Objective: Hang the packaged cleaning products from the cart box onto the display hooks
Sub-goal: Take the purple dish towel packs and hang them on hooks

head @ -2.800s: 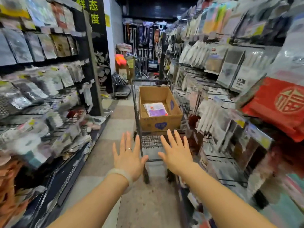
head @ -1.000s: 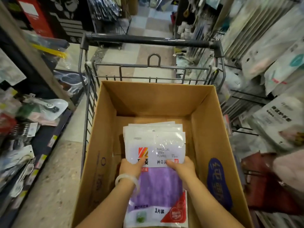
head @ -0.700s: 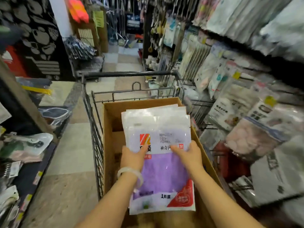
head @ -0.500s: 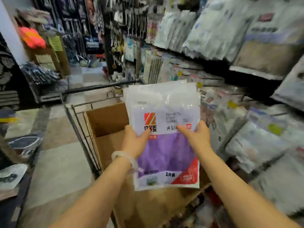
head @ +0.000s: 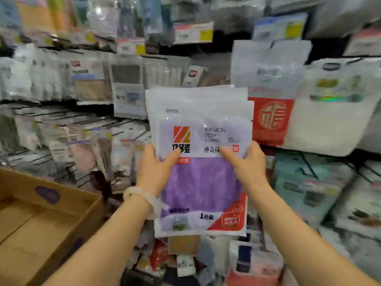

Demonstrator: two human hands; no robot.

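Several flat, clear plastic packets of purple dish towel point(head: 201, 162), stacked face to face, are held upright in front of the wall of display hooks point(head: 86, 122). The stack is pinched at its left edge by the left hand point(head: 153, 172), thumb on the printed front and the other fingers hidden behind, and at its right edge by the right hand point(head: 246, 168) in the same manner. The brown cardboard cart box point(head: 47, 215) is seen at the lower left, with no packets visible in the part that shows.

The hang hole point(head: 171, 110) of the front packet is visible near its top left, but the holes of the packets behind are not seen, and the tops are fanned out of line. A hook could therefore be threaded through only some of the packets, and the rest could be dropped once the grip is eased. The glossy film is judged slippery, so an inner packet could slide out of a grip placed only at the edges.

The neighbouring hooks are crowded with hanging white and grey packets point(head: 127, 87), which could be knocked off as the stack is brought in. No free hook can be made out through the blur, so a wrong hook could be chosen.
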